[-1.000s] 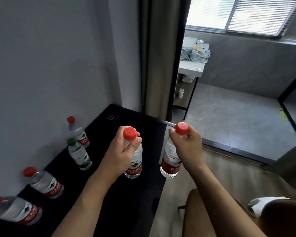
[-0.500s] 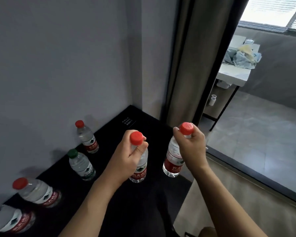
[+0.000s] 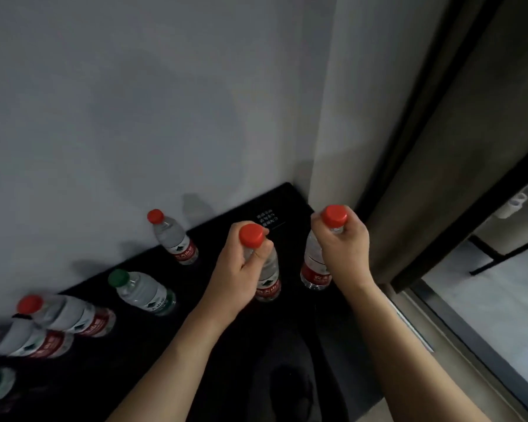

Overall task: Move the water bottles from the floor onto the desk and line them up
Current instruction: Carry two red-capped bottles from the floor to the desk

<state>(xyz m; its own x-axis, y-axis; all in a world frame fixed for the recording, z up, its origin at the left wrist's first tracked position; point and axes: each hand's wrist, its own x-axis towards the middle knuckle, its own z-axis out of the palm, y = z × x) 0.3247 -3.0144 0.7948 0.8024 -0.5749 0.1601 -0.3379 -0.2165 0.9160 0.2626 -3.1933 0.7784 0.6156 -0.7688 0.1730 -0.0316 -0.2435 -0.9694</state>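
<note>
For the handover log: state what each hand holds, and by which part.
The left hand grips a red-capped water bottle by its neck, just below the cap. The right hand grips another red-capped bottle the same way, at the neck.

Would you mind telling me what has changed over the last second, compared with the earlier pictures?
The view has swung left, so the window is gone. The left hand and right hand have carried their red-capped bottles from the desk's edge to above the black desk. Both grips are unchanged, and the bottles along the wall stand as before.
</note>
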